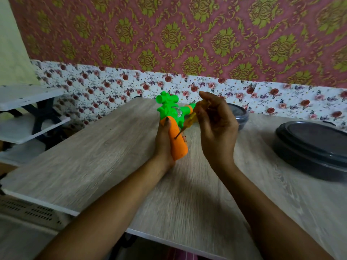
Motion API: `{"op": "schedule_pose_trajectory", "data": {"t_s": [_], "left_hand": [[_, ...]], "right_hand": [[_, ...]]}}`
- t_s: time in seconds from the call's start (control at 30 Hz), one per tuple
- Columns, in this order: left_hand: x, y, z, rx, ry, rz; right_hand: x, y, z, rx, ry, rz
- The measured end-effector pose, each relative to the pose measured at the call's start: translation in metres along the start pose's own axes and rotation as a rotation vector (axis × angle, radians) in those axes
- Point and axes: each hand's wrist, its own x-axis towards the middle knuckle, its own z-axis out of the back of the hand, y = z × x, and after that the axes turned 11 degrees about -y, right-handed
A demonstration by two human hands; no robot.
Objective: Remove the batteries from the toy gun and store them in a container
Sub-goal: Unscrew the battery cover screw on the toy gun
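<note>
Left grip: the left hand [163,147], in the middle of the frame, is wrapped around the orange handle of the toy gun [168,107], thumb lying up along the handle's left side and fingertips showing past its right edge.
Right grip: the right hand [217,128], just right of centre, pinches the upper end of a screwdriver [189,121] between thumb and curled fingers, with one finger raised above the rest.
Screwdriver: yellow see-through handle and a thin shaft sloping down to the left; its tip touches the orange handle about halfway down. The picture is slightly blurred, so the tip may be sitting in a screw, though that is not certain.
Toy gun: held upright above the worktop [93,156], bright green body on top with a round muzzle facing left, orange handle below.
Small container [242,117]: dark, round, with a lid on, standing on the worktop just behind the right hand and partly hidden by it.
Large container [311,145]: dark, lidded, at the right edge of the frame, well apart from the hands.
Worktop: pale wood grain, filling the lower frame.
Shelves [28,98]: white, at the left edge.
Wall: floral paper [112,83] below, red and gold pattern above.
</note>
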Motion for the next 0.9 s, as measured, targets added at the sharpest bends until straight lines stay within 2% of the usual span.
{"op": "schedule_pose_trajectory", "data": {"t_s": [0.17,0.33,0.53,0.67,0.9], "left_hand": [[0.000,0.000,0.003,-0.053,-0.023,0.027],[-0.004,-0.001,-0.002,-0.039,0.008,-0.050],[-0.008,-0.004,-0.004,-0.002,-0.065,0.017],[-0.007,-0.003,-0.002,-0.029,0.009,0.028],[-0.005,-0.001,-0.004,-0.024,0.021,-0.053]], "right_hand": [[0.000,-0.002,-0.001,0.112,0.051,-0.110],[-0.001,0.003,-0.006,0.074,0.027,-0.032],[0.000,-0.001,-0.001,0.046,0.057,-0.023],[0.000,0.000,-0.004,0.103,0.069,-0.090],[-0.001,0.002,-0.003,0.040,0.036,-0.012]]}}
